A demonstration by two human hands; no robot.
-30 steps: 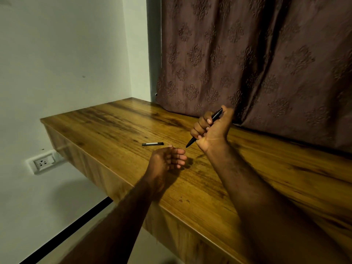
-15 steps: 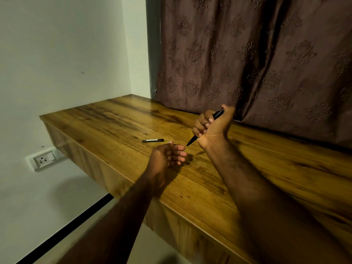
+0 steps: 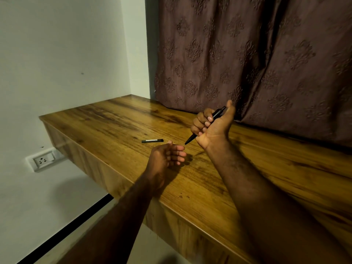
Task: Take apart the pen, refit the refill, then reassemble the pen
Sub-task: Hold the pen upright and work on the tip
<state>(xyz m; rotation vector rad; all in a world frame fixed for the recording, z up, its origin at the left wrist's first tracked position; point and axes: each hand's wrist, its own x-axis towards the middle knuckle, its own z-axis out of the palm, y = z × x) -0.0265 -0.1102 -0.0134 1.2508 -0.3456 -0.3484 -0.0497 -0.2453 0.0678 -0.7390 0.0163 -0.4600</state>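
My right hand (image 3: 211, 126) is fisted around a black pen (image 3: 217, 115), held above the wooden table (image 3: 106, 119). The pen slants with its tip down-left, near my left fingertips, and its button end up by my thumb. My left hand (image 3: 165, 157) rests on the table just below the tip, fingers curled loosely, nothing seen in it. A short dark pen part with a pale label (image 3: 152, 140) lies flat on the table, left of both hands.
A patterned brown curtain (image 3: 247, 54) hangs along the table's back edge. A white wall runs on the left with a power socket (image 3: 42, 160) below table height. The table's front edge drops to a pale floor.
The hands hold nearly the same pose. My right hand with the pen has shifted very slightly; the part on the table has not moved.
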